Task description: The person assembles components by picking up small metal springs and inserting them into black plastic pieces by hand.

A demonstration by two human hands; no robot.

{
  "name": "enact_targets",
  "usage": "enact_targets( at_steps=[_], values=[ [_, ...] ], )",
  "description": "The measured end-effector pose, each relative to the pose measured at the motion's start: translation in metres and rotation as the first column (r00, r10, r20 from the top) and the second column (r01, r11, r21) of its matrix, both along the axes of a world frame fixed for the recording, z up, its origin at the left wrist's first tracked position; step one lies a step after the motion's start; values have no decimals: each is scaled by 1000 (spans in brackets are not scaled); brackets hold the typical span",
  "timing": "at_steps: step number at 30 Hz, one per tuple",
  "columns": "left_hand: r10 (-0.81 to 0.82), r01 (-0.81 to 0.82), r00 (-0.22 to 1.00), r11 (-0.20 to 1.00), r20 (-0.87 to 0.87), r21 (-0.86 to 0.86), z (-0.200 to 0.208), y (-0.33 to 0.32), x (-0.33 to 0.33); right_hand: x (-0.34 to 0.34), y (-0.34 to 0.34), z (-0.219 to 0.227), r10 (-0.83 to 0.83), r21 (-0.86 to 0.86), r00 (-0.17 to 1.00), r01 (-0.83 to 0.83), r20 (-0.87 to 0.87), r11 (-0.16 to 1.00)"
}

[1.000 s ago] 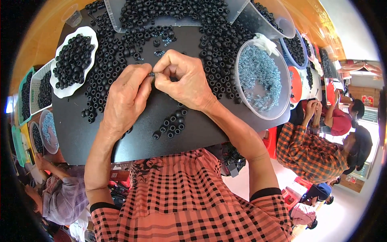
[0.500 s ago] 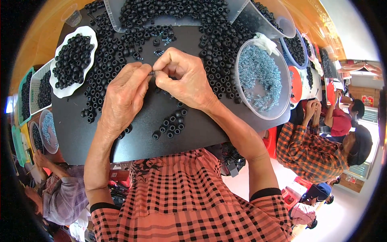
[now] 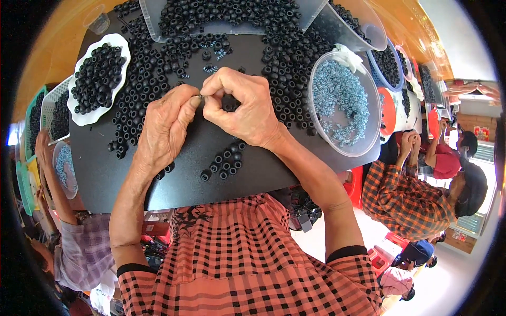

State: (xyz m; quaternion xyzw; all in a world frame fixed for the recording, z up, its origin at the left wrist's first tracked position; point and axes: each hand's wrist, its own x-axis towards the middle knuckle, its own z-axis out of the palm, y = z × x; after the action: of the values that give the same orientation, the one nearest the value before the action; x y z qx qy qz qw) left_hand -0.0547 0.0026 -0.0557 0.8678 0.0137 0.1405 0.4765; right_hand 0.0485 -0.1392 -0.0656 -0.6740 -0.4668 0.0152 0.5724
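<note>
Above the dark table [image 3: 100, 174], my left hand [image 3: 166, 124] and my right hand [image 3: 240, 105] meet fingertip to fingertip. Both are closed in a pinch. Whatever sits between the tips is tiny and mostly covered by the fingers. A dark shape shows inside the curl of my right hand; I cannot tell if it is held or lies behind. Just beyond the hands lie a few small blue coiled springs [image 3: 210, 69]. Hollow black beads [image 3: 142, 81] spread to the left, and a small cluster of black beads [image 3: 225, 163] lies nearer me, below my right wrist.
A round clear tub [image 3: 372, 124] of blue springs stands right. At the back is a clear bin [image 3: 226, 30] of black beads; a scalloped white plate [image 3: 79, 117] of beads sits left. Other people work at both sides, one person's arm [image 3: 58, 184] reaching among baskets.
My fingertips have shifted slightly, and the small dark coil-like piece seen between them before is now mostly hidden. At the left, another person's hand has moved up toward the baskets.
</note>
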Motion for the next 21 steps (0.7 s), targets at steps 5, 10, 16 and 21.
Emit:
enact_targets(
  at_steps=[5,10,16,21],
  values=[
    [-129,55,979,915,-159,-401,-3,11,2,-4,0,-2,68,-18,976,-74,-205,997],
    [46,-49,999,991,-27,-128,-2,-1,2,-4,-1,-5,72,-49,898,-104,-434,993],
    [-6,-34,982,978,188,208,-6,1,5,2,-2,-6,43,-89,867,-100,-497,991],
    [25,-38,990,995,140,88,-5,1,4,5,-3,-3,147,9,750,-185,-645,983]
  ],
)
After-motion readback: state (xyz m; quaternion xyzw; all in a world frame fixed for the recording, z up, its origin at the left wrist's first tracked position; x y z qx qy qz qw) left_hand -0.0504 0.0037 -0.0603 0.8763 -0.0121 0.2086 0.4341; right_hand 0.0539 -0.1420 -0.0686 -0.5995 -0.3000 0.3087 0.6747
